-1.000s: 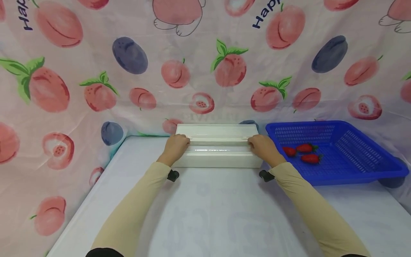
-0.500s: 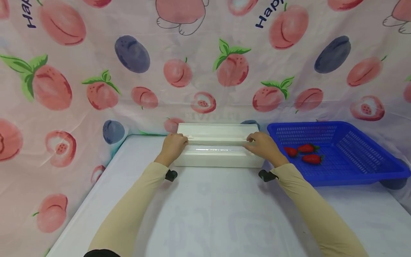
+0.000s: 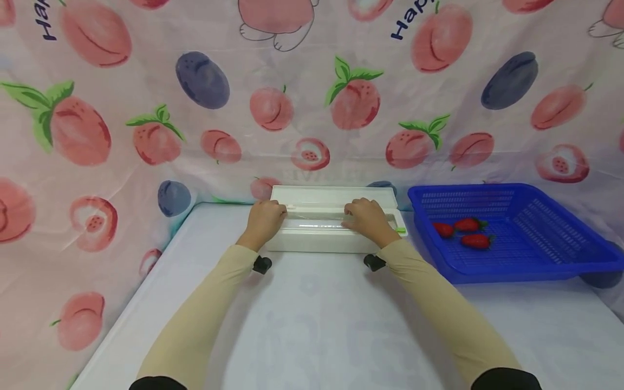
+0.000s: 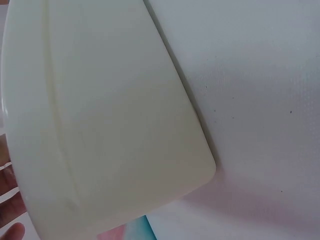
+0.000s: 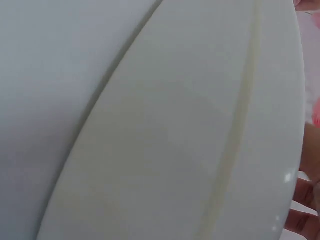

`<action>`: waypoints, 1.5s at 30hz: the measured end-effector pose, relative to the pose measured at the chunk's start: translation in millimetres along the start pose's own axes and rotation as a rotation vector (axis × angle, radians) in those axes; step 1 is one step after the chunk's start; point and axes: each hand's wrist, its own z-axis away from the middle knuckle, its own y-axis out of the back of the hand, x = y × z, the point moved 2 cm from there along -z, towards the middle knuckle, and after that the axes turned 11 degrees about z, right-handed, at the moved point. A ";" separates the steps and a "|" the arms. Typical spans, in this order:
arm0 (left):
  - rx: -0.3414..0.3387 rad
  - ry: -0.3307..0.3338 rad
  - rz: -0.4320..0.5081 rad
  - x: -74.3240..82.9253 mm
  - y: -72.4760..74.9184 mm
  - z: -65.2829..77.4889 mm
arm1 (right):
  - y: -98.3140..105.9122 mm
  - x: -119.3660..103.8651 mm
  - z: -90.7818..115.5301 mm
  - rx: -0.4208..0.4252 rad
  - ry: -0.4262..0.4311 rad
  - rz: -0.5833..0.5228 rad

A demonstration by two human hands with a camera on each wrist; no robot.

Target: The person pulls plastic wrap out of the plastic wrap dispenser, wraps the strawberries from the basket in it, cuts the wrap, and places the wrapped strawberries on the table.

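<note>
A long white cling film dispenser (image 3: 322,242) lies on the table in the head view, its lid (image 3: 331,196) raised at the back. Clear cling film (image 3: 312,223) shows in its opening. At the left end, my left hand (image 3: 265,221) pinches the edge of the film. My right hand (image 3: 369,219) reaches over the opening right of the middle, fingers bent and thumb apart from them; its grip on the film is unclear. A small green piece (image 3: 401,230) sits at the dispenser's right end. Both wrist views show mostly the dispenser's white wall, with some fingers behind it.
A blue plastic basket (image 3: 536,265) stands to the right of the dispenser, with 3 red strawberries (image 3: 476,241) in it. Behind the white table (image 3: 312,314) hangs a fruit-printed cloth (image 3: 302,54).
My right hand has left the dispenser's right end and moved left along the opening, uncovering the green piece. My left hand stays at the left end.
</note>
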 end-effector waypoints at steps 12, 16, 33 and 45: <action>0.078 -0.070 -0.026 0.7 -1.7 3.4 | 4.8 49.1 32.7 -0.129 -0.102 -0.025; 0.111 -0.091 -0.019 -0.3 -1.4 6.6 | 8.4 54.6 39.8 -0.127 -0.167 -0.044; 0.215 -0.183 -0.018 -3.8 15.2 7.7 | 34.4 56.9 46.0 0.086 -0.204 -0.146; 0.297 -0.205 -0.040 -3.8 32.4 3.9 | 48.9 62.4 43.1 0.150 -0.195 -0.152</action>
